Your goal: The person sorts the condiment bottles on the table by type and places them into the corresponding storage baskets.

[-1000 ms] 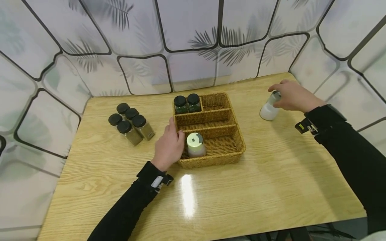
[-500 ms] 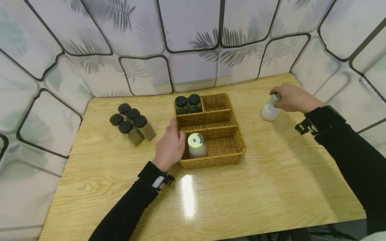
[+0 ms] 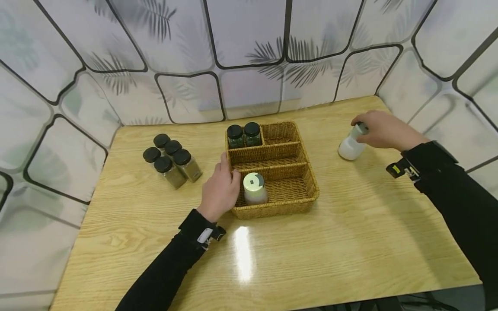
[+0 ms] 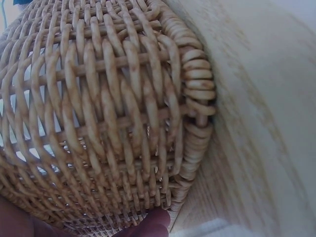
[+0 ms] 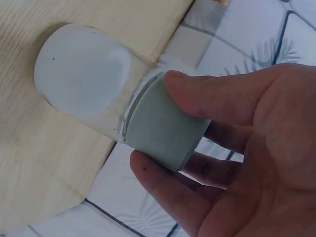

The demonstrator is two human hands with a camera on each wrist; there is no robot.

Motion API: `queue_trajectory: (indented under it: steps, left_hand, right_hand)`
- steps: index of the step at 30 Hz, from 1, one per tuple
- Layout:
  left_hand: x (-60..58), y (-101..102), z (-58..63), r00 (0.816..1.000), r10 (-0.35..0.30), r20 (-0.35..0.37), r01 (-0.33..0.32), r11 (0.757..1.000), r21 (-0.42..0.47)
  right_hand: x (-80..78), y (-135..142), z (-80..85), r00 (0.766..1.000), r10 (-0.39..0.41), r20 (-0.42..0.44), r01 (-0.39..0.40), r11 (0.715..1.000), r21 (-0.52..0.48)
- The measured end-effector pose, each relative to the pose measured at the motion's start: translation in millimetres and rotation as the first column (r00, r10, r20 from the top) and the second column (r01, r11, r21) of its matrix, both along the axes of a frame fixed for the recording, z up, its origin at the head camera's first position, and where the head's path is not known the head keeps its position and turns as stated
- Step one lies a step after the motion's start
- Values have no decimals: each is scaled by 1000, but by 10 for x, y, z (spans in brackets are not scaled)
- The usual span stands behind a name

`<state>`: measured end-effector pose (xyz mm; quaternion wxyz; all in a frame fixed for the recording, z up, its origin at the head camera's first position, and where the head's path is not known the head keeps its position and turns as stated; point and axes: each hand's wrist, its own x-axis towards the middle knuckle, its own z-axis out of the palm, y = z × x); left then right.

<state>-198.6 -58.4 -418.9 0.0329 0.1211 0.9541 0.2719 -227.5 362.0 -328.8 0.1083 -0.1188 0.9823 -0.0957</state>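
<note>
My left hand [image 3: 219, 192] holds the left side of a divided wicker basket [image 3: 314, 190], its thumb at the rim. The left wrist view shows the woven wall [image 4: 98, 89] close up, with fingertips [image 4: 155, 222] at its lower edge. Over at the right, my right hand [image 3: 383, 129] grips a clear seasoning jar [image 3: 350, 149] with white contents by its grey-green lid [image 5: 165, 123]. This jar leans, its base low over the table. A similar jar [image 3: 255, 192] with a pale green lid stands in the basket's front compartment, at the left.
Two black-lidded jars [image 3: 244, 136] with dark green contents occupy the basket's back left compartment. Several black-lidded spice jars [image 3: 173, 175] stand grouped on the wooden table [image 3: 128, 224], left of the basket. A patterned wall [image 3: 249, 95] borders the table's back and sides.
My right hand and the jar have shifted slightly right and toward the front. My left hand keeps its place on the basket; the head view has moved a little.
</note>
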Motion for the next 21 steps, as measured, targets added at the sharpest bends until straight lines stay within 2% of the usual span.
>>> queue_trajectory:
  steps: [10, 16, 21]
  left_hand:
    - [-11, 5, -14, 1000, -11, -2, 11, 1000, -2]
    - [-15, 17, -3, 1000, -9, -6, 9, 1000, 2]
    - [-3, 13, -15, 1000, 1, -4, -1, 1000, 3]
  right_hand:
    - [180, -193, 259, 999, 27, -27, -27, 1000, -10]
    - [369, -483, 512, 992, 98, -80, -98, 995, 1]
    - [487, -716, 643, 976, 185, -114, -184, 983, 21]
